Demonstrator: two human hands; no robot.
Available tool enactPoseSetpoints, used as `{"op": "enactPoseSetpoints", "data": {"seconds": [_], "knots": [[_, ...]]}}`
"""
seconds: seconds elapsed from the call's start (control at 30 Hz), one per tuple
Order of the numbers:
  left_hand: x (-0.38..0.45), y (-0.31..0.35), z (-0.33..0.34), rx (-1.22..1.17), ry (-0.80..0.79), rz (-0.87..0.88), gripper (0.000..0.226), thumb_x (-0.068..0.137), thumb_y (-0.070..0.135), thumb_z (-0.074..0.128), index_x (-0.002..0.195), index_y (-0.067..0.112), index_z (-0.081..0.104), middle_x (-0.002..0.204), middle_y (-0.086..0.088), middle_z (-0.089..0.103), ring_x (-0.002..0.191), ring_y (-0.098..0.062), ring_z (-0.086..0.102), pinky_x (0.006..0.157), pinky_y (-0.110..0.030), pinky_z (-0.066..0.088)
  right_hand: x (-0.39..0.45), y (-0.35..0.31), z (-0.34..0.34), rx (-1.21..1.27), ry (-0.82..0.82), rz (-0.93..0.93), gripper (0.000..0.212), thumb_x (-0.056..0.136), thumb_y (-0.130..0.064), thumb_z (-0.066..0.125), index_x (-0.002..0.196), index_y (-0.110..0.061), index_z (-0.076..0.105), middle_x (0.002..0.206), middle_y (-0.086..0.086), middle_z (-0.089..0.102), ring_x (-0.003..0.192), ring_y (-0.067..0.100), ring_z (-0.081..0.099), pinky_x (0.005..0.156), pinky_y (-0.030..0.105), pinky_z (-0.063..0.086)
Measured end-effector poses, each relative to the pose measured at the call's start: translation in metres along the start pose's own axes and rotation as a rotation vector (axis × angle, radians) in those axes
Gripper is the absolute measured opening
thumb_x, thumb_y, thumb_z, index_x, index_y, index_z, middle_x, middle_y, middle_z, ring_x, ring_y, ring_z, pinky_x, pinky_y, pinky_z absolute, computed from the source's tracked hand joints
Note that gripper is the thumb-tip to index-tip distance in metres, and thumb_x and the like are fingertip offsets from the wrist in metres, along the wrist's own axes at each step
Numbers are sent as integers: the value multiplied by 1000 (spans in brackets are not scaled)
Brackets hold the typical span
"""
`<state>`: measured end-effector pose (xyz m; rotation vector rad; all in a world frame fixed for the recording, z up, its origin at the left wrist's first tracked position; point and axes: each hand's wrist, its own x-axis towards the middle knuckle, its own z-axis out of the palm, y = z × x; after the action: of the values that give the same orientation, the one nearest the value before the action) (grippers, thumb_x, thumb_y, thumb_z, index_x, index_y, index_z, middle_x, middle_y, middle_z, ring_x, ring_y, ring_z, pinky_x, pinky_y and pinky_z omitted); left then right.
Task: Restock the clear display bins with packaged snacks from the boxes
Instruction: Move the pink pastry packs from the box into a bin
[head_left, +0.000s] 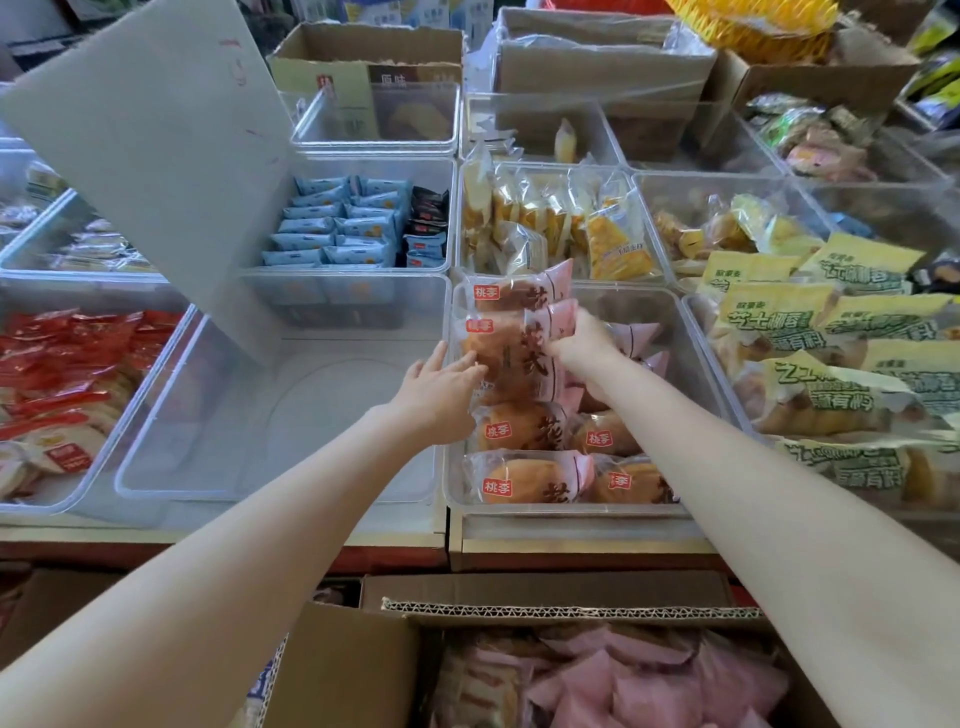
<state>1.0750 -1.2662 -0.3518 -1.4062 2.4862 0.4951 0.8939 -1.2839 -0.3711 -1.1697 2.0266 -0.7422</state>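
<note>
Head view, restocking in progress. My right hand (582, 338) has its grip curled round the pink end of a bread packet (524, 358), one of several stood on edge along the left wall of the clear bin (696, 332) at centre right. My left hand (441, 384) has its fingers straight, pressed flat against the outer face of the same upright row. More packets of the same bread lie flat at the near end of this bin, and the supply box (571, 670) sits open below the counter (395, 538), nearest to me, with pink packets heaped inside.

Risks, as I judge them from here:

(a) The upright row leans on the bin wall and on my left palm. If I lift that palm before the held packet is seated, I expect the row to topple right, onto the loose packets at the far right of the bin.

(b) The wrappers look slick and air-filled, and a grip on the sealed end alone could slip or spin the packet.

(c) Pressing hard from both sides could crush the soft bread or burst a seal.

(d) The empty bin (291, 415) just left has a grey lid (156, 171) propped steeply above it. A careless left elbow might knock it down.

(e) Packets standing above the rim could spill over the wall into that bin.
</note>
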Motion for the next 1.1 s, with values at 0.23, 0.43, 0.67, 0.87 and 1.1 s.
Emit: {"op": "enactPoseSetpoints", "data": {"seconds": [0.23, 0.43, 0.67, 0.87, 1.1], "knots": [[-17, 16, -9, -55, 164, -28, 48, 90, 20, 50, 136, 16, 41, 152, -7, 25, 143, -29, 11, 115, -45, 10, -24, -6, -11, -102, 91, 4, 44, 93, -23, 56, 129, -5, 37, 125, 15, 53, 114, 31, 52, 89, 39, 47], [-79, 48, -10, -341, 689, 167, 35, 81, 10, 39, 107, 12, 62, 121, -7, 54, 116, -25, 38, 97, -45, 37, -115, -18, -64, -203, -66, -332, 25, 90, -12, 58, 115, -11, 55, 107, 1, 60, 94, 10, 57, 76, 12, 42], [-144, 90, 36, -192, 653, 726, 29, 77, 8, 44, 97, 10, 63, 112, -6, 52, 98, -25, 49, 81, -38, 47, -216, 3, -104, -333, -287, -498, 9, 89, -13, 61, 89, -20, 68, 77, -7, 70, 71, 1, 63, 74, 7, 41], [-179, 87, 105, -38, 135, 755, 24, 82, 14, 44, 94, 8, 63, 98, -9, 59, 83, -29, 57, 67, -35, 51, -265, 75, -69, -640, -558, -611, 15, 88, -21, 53, 93, -18, 67, 90, -4, 69, 85, 13, 62, 79, 31, 49], [-184, 75, 146, -138, -536, 399, 35, 87, 30, 60, 121, 22, 54, 117, 1, 59, 97, -17, 58, 74, -23, 44, -299, 125, -33, -841, -1112, -347, 40, 82, -51, 62, 88, -11, 60, 72, -4, 55, 63, 14, 51, 55, 29, 42]]}}
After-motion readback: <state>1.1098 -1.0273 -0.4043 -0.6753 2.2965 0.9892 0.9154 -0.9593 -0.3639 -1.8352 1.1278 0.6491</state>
